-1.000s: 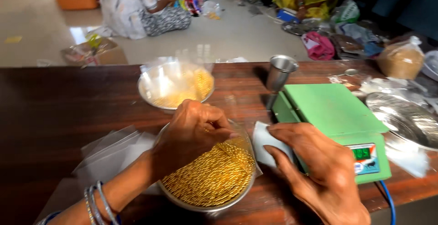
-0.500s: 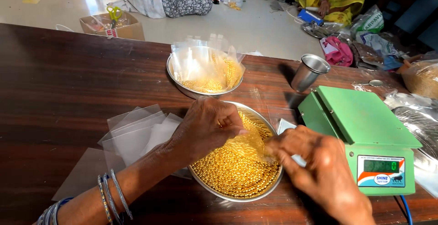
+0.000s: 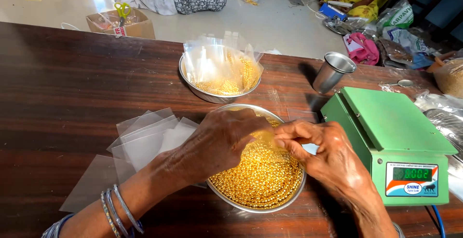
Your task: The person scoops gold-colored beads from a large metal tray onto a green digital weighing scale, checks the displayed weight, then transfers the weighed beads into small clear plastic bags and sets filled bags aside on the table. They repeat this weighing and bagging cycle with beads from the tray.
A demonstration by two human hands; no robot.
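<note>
Right at the near edge of the desk [image 3: 58, 74], a steel bowl [image 3: 230, 200] heaped with small gold beads [image 3: 263, 177] is seen, and both hands are met over it. The left hand [image 3: 219, 141], bangles [image 3: 120, 211] worn on its wrist, is curled palm down over the bowl's left side, fingers bent in; whether anything is actually pinched can't be told. The right hand [image 3: 328, 153] is brought in from the right with fingertips closed together against the left hand's, seemingly on a clear bit of plastic, though that's too blurry to call. Just left of the bowl, a loose stack of clear plastic pouches [image 3: 140, 139] is spread flat. A green weighing scale [image 3: 393, 139] is parked just to the right, near the desk's right edge. Further back, a second steel bowl [image 3: 200, 91] is filled with bead-stuffed pouches [image 3: 219, 66], and a steel tumbler [image 3: 332, 71] is stood towards the far edge. Beyond the desk, a cardboard box [image 3: 128, 23] is left on the floor.
</note>
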